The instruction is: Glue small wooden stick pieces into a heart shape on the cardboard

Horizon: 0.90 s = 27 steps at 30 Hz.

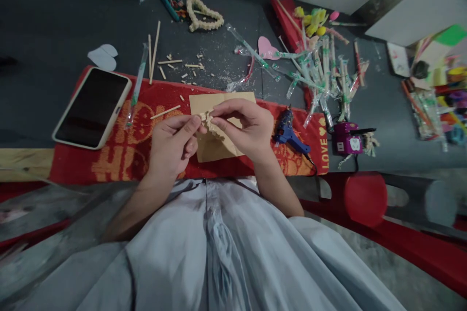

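Note:
My left hand (173, 143) and my right hand (250, 126) meet above a piece of tan card (209, 151). Between them is a knobbly strip of small cream-coloured bits (216, 131). The left thumb and forefinger pinch its left end, while the right thumb and fingers close on its upper part. My fingers hide some of it. A blue glue gun (288, 132) lies just right of my right hand on the red towel (138, 155). Farther back sits a heart-shaped frame (207, 26) with the same knobbly look.
A phone (93, 107) lies at the left, beside a pale paper heart (103, 57). Thin wooden sticks (154, 53) and crumbs are scattered behind the towel. Several clear wrappers (323, 70), a pink heart (267, 48) and a purple device (346, 138) are at the right.

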Motion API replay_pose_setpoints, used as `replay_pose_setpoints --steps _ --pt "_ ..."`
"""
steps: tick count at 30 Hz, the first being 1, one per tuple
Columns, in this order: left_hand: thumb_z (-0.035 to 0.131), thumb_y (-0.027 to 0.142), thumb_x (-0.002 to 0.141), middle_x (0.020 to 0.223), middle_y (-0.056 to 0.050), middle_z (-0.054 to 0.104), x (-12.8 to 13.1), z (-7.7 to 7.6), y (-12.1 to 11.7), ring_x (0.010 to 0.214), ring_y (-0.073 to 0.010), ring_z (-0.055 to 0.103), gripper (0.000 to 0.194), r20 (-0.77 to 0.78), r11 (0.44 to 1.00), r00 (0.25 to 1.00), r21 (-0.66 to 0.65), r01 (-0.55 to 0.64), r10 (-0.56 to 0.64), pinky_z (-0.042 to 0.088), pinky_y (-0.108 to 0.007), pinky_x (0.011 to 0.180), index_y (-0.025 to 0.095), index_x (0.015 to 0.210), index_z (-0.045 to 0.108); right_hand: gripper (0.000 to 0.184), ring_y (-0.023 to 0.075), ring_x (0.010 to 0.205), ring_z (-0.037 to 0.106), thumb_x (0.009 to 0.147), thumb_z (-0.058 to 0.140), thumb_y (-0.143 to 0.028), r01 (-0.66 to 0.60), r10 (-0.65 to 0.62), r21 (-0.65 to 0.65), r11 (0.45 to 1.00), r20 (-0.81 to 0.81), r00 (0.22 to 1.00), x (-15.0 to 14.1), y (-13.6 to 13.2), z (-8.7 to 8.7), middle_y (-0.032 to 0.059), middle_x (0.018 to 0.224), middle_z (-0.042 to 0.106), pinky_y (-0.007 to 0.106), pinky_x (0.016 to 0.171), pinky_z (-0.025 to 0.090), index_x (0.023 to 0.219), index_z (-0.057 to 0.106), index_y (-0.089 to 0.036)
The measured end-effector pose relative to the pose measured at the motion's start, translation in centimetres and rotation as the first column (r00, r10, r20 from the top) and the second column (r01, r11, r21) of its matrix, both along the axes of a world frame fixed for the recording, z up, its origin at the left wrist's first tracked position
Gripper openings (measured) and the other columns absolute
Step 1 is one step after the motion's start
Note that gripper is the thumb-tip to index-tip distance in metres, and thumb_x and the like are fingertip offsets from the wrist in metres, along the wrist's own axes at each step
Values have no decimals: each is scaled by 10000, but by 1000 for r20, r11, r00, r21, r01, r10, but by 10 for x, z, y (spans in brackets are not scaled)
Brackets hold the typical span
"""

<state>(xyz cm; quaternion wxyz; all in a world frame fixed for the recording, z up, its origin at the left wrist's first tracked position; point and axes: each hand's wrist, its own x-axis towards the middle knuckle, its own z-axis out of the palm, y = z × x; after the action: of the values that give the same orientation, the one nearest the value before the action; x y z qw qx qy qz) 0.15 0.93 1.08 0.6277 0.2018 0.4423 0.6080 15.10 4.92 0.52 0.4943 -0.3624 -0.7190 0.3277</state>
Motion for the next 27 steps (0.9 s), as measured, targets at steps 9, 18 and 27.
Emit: replay_pose_setpoints --steps 9,18,27 --pt "971 440 485 533 31 627 1 -4 1 286 -13 364 425 -66 1000 998 -14 -16 15 191 -136 290 158 640 693 65 125 831 780 899 706 -243 103 -119 199 975 68 991 -4 -6 -6 -3 905 798 244 785 647 948 728 -206" --pt "956 381 543 532 25 637 3 -7 1 284 -14 366 367 -70 999 997 21 -32 34 188 -148 287 149 663 698 55 118 833 782 910 681 -184 106 -125 260 960 57 991 -6 -7 -10 -7 896 801 236 779 648 949 716 -202" --pt "976 418 481 515 15 631 4 -5 1 271 -26 365 411 -92 998 994 18 -60 61 177 -155 271 159 626 693 24 125 796 734 891 718 -178 43 -87 380 924 101 991 0 -1 -5 22 858 773 257 740 608 911 721 -191"
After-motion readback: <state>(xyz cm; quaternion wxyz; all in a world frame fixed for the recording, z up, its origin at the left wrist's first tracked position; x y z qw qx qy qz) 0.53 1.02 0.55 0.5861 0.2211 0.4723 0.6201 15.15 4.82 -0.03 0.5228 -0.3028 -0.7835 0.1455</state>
